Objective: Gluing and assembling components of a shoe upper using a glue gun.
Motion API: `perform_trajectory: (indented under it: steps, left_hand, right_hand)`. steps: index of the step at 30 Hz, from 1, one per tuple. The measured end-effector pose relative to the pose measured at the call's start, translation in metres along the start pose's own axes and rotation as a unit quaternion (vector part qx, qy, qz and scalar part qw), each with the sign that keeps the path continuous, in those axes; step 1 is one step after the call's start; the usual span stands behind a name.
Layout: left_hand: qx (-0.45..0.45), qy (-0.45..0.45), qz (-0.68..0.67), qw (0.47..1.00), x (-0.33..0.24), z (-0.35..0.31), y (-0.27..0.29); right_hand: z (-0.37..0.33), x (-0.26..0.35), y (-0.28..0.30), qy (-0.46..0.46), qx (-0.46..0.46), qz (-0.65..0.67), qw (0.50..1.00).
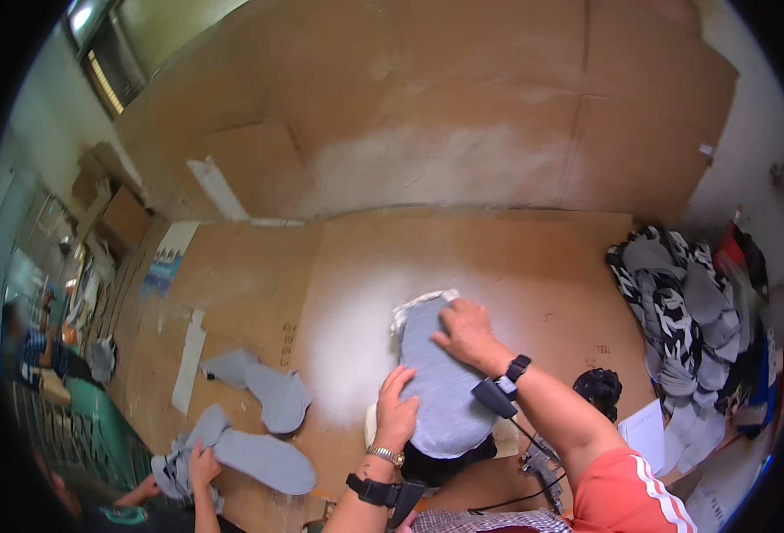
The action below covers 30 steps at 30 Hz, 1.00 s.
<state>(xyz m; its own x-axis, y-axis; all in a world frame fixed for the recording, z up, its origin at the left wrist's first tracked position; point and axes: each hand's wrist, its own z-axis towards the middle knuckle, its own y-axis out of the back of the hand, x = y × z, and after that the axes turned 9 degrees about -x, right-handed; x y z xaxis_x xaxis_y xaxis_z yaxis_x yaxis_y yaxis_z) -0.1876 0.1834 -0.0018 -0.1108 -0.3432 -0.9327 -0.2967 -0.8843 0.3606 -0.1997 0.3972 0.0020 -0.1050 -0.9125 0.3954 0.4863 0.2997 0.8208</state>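
Observation:
In front of me lies a grey, sole-shaped fabric piece [445, 391], its long axis pointing away from me. Ragged white material [401, 320] shows along its far left rim, and a black support [445, 466] under its near end. My right hand [472, 333] is at the far right edge, fingers bent down onto the grey cloth and the white rim. Against the left edge rests my left hand [396, 409], fingers extended and its thumb side on the cloth. What lies beneath the cloth is mostly hidden.
At left, a co-worker's hands [203, 466] hold a grey sole-shaped piece [272, 460]; another grey piece [276, 395] lies beyond it. A pile of grey and black-white patterned pieces [676, 311] stands right. Nearer are a black bundle [598, 389], a metal tool [543, 462] and white sheets [645, 435].

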Motion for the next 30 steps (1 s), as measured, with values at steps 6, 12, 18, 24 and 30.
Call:
perform_trajectory:
  steps: [6, 12, 18, 24, 30]
  left_hand:
    - [-0.027, 0.098, -0.127, 0.987, -0.015, -0.004, -0.002]
    - [-0.061, 0.077, -0.12, 0.988, -0.026, -0.009, 0.002]
    - [-0.016, -0.22, 0.125, 0.967, -0.047, -0.029, 0.02]
    - [0.093, -0.223, 0.189, 0.952, -0.046, -0.039, 0.025]
    - [0.119, -0.203, 0.162, 0.958, -0.032, -0.042, 0.031]
  right_hand:
    - [0.005, 0.006, 0.01, -0.116, 0.067, -0.013, 0.991]
    - [0.019, 0.011, 0.005, -0.102, 0.14, -0.034, 0.984]
    - [0.016, -0.02, -0.018, 0.056, 0.095, 0.002, 0.994]
    - [0.03, -0.04, -0.017, -0.05, 0.175, 0.117, 0.976]
    - [-0.088, -0.082, 0.096, -0.054, -0.163, 0.115, 0.978]
